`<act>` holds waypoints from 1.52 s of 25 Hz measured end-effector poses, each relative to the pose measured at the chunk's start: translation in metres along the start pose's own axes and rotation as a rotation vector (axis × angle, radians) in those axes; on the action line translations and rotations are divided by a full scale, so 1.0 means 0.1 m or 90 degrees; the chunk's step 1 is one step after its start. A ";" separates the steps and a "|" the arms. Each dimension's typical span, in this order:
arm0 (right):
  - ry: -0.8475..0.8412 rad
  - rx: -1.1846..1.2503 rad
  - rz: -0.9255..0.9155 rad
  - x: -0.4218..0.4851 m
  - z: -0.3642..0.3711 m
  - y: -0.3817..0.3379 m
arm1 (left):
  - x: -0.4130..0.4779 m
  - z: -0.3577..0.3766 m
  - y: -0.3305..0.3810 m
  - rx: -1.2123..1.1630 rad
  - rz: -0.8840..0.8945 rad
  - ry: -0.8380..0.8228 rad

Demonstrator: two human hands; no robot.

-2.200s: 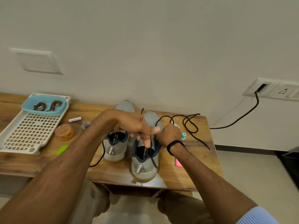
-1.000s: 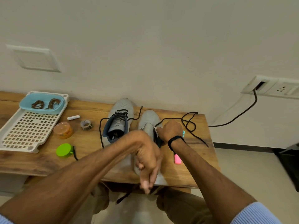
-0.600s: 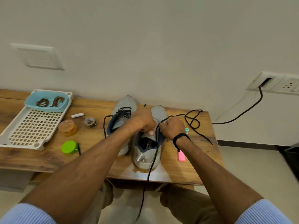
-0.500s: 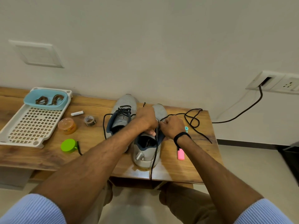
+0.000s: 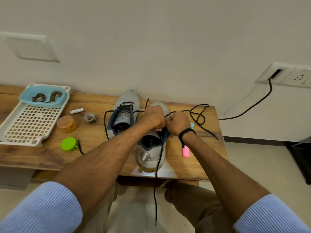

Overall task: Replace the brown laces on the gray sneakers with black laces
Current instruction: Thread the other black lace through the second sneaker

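Note:
Two gray sneakers stand side by side on the wooden table (image 5: 42, 155). The left sneaker (image 5: 125, 113) carries a black lace with loose ends. Over the tongue of the right sneaker (image 5: 151, 148), my left hand (image 5: 154, 117) and my right hand (image 5: 177, 122) meet, fingers curled on a black lace (image 5: 158, 165). One end of that lace hangs down past the table's front edge; the other loops across the table to the right (image 5: 198, 115). The eyelets under my hands are hidden. Two coiled brown laces (image 5: 46, 97) lie in a light blue tray (image 5: 25, 98).
A white perforated tray (image 5: 32, 121) sits at the left under the blue one. Nearby lie an orange jar (image 5: 67, 123), a green lid (image 5: 69, 144), a tape roll (image 5: 90, 117), a white stick (image 5: 76, 111) and a pink marker (image 5: 185, 151). A black cable (image 5: 252, 105) runs to a wall socket.
My left hand pulled a length of black lace down past the table edge, then returned to the right sneaker's tongue beside my right hand. The lace end now hangs below the table.

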State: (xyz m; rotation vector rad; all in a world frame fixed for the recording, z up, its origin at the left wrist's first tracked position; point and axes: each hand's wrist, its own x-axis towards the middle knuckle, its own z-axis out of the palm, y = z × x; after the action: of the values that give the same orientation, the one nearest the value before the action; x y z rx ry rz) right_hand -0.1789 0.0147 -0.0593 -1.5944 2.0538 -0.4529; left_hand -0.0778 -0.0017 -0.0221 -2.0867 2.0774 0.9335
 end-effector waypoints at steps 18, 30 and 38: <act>0.085 -0.045 0.074 0.02 0.07 -0.04 | -0.47 -0.26 -0.12 -0.022 0.115 -0.513; 0.013 0.017 0.069 0.06 0.08 0.01 | -0.50 -0.22 -0.13 -0.020 0.102 -0.574; 0.136 -0.123 0.213 0.41 -0.53 0.71 | -0.27 -0.40 -0.24 -0.119 0.077 -0.102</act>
State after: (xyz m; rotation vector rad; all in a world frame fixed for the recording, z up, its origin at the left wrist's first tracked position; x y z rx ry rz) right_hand -0.2740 -0.0083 -0.0612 -1.3115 2.5362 -0.3206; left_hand -0.0378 0.0071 0.0140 -1.9086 2.1262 1.3126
